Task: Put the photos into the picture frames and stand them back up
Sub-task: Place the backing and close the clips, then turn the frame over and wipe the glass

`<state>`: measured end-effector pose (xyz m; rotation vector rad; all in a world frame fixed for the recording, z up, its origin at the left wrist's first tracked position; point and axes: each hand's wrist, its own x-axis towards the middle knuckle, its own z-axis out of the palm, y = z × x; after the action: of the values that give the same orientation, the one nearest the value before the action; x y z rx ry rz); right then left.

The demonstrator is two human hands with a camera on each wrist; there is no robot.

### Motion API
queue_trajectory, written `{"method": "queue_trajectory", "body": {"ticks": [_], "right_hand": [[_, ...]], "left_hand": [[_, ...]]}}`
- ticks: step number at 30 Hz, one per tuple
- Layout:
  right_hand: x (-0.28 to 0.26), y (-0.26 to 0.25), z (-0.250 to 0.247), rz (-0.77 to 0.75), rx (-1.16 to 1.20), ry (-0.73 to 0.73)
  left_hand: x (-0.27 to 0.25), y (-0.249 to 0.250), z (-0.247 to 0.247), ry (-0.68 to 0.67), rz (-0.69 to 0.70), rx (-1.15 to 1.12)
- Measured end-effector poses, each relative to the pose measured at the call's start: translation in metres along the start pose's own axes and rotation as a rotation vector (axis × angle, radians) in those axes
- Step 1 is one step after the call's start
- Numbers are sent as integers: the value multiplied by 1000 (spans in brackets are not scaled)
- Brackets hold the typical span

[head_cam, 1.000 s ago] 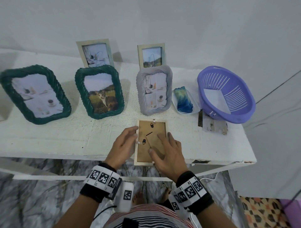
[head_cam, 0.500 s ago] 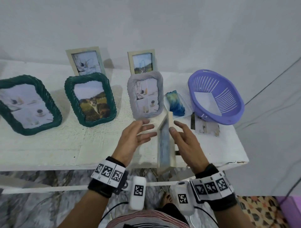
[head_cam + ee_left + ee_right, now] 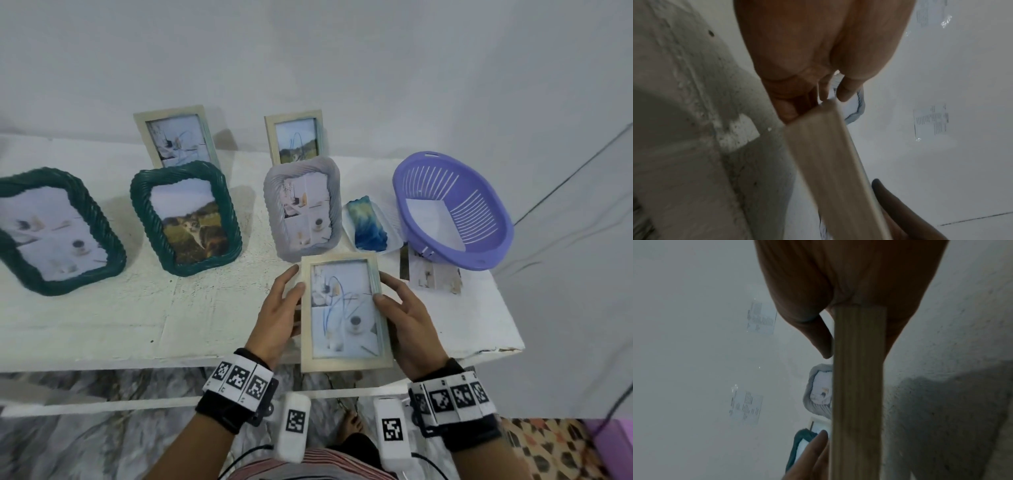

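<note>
A pale wooden picture frame (image 3: pixel 342 308) with a photo in it faces up toward me, over the white table's (image 3: pixel 137 308) front edge. My left hand (image 3: pixel 286 301) grips its left side, thumb on the front. My right hand (image 3: pixel 397 305) grips its right side the same way. In the left wrist view the left hand (image 3: pixel 818 65) holds the frame's edge (image 3: pixel 828 162). The right wrist view has the right hand (image 3: pixel 838 288) on the frame's edge (image 3: pixel 857 386). Whether the frame's bottom touches the table is hidden.
Standing on the table are two green woven frames (image 3: pixel 51 229) (image 3: pixel 186 219), a grey frame (image 3: pixel 303 209) and two pale wooden frames (image 3: pixel 178 137) (image 3: pixel 296 138) by the wall. At right sit a small white tray (image 3: pixel 371 222) and a purple basket (image 3: pixel 452 209).
The frame lay face down with its brown back showing, then was tipped onto its edge. Now both hands hold it turned over, photo side up.
</note>
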<state>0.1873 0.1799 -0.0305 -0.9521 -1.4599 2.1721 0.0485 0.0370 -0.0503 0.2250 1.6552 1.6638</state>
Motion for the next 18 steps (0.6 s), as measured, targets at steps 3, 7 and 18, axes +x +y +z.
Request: {"method": "queue_trajectory", "body": {"ticks": [3,7,18], "right_hand": [[7,-3,13,40,-43,-59],[41,-15,18,-107,-544,-2],[182,-43,32,-253,-1689,201]], "left_hand": [[2,0,-9,77,25,-38],[1,1,-23,134,147,14],[-3,-1,-56,261,230,111]]}}
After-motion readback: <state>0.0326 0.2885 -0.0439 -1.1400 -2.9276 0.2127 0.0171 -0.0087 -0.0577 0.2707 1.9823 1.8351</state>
